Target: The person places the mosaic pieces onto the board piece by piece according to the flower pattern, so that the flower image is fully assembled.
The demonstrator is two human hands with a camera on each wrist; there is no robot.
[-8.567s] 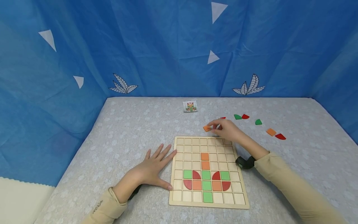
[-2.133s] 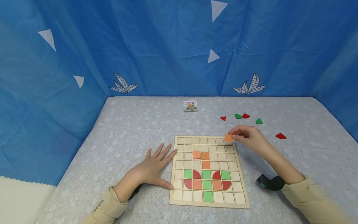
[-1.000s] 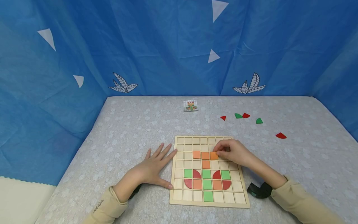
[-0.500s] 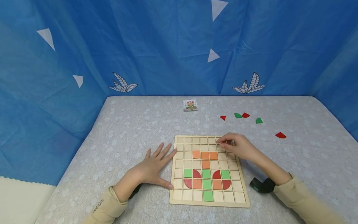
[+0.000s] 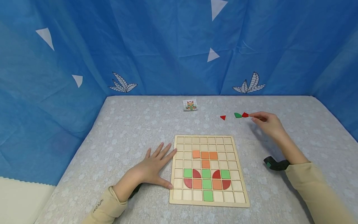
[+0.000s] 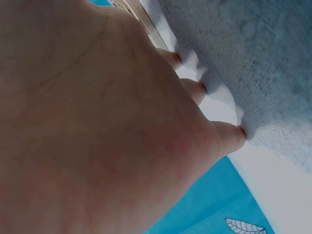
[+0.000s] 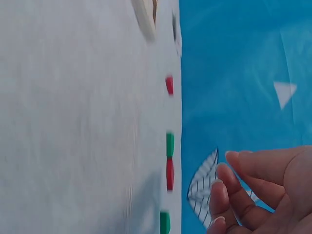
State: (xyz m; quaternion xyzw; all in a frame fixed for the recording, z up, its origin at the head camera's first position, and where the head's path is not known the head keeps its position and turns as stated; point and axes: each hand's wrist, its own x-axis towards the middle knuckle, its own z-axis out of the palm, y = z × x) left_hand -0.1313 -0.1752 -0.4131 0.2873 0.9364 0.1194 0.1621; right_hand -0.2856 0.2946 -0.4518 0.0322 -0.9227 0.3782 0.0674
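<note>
My left hand (image 5: 149, 169) lies spread with straight fingers at the left edge of the wooden grid board (image 5: 179, 201), forefinger and thumb tips touching its rim; in the left wrist view, fingertips (image 6: 236, 136) press the cloth. Over the table at the back right hovers my right hand (image 5: 269, 124), fingers loosely curled, holding nothing in the right wrist view. Its fingertips are nearest a red quarter-round tile (image 5: 245, 114), beside a green one (image 5: 237, 115). Another green tile (image 7: 165, 223), visible in the right wrist view, is hidden behind the hand in the head view. One orange square (image 5: 196, 154) sits slightly askew on the board.
A small pattern card (image 5: 190, 105) lies behind the board, with a red triangular tile (image 5: 222, 117) to its right. Red, green and orange tiles fill several board cells. A blue curtain (image 5: 179, 46) rises behind the table (image 5: 134, 124).
My right hand has put two orange squares onto the board, one left and one right of the upper orange tile. It has let go and moved right and back. The left hand stays put.
</note>
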